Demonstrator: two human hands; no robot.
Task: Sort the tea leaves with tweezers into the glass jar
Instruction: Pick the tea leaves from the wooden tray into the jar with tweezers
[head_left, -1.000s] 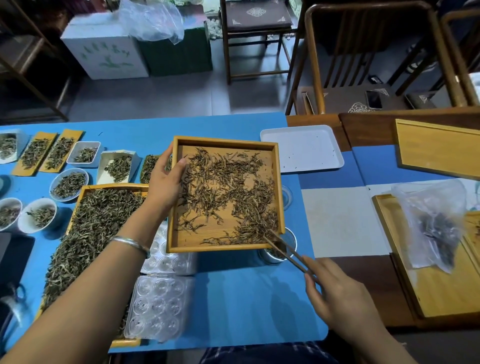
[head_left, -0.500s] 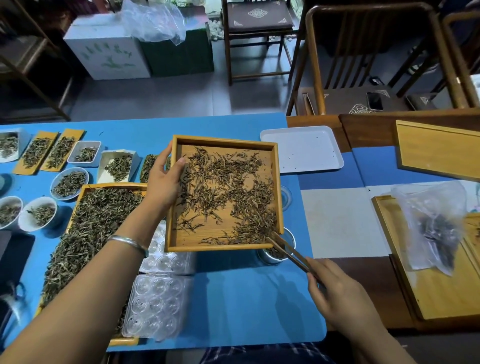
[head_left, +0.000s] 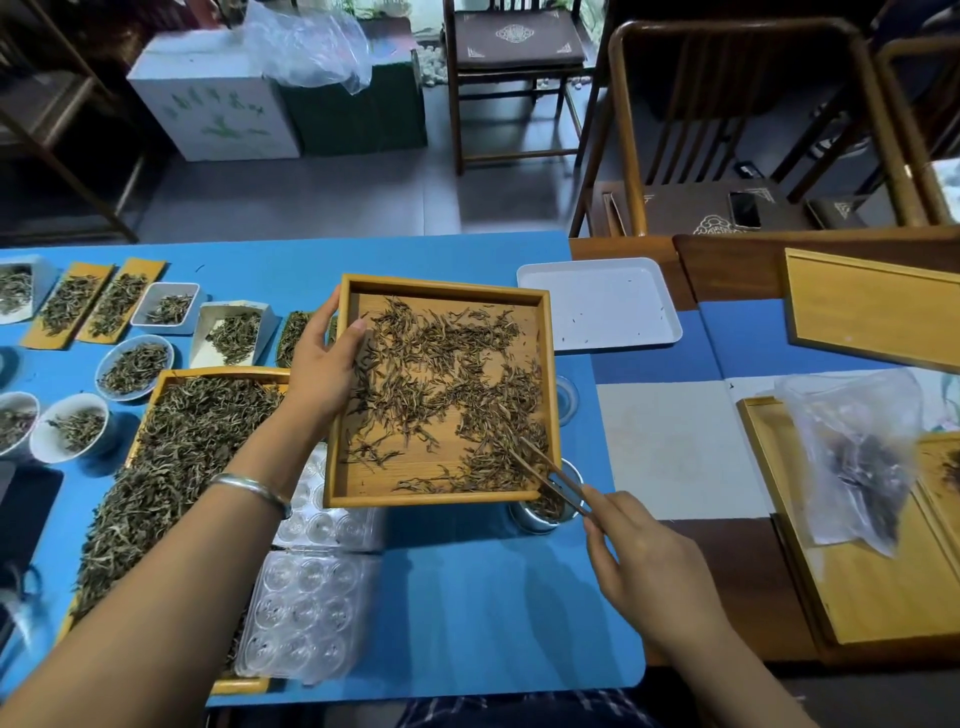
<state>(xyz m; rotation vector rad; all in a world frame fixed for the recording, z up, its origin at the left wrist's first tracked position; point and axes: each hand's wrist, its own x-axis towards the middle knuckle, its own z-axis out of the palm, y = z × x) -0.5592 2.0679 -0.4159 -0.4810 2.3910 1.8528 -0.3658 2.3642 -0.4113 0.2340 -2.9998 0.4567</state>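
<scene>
Our left hand (head_left: 322, 371) grips the tray (head_left: 441, 499) edge; our right hand (head_left: 649, 566) pinches the tweezers (head_left: 550, 475), whose tips have pushed deeper into the leaves (head_left: 447, 384) since a second ago, so a pick looks near. The jar (head_left: 545, 512) waits just beneath on the surface (head_left: 467, 597).

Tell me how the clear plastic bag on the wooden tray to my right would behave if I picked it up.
The clear plastic bag is thin and crumpled, so it would probably sag and fold rather than keep its shape. Only a small dark clump of leaves shows inside, so it is likely very light. Lifted by one corner, the leaves would probably slide to its lowest point.
</scene>
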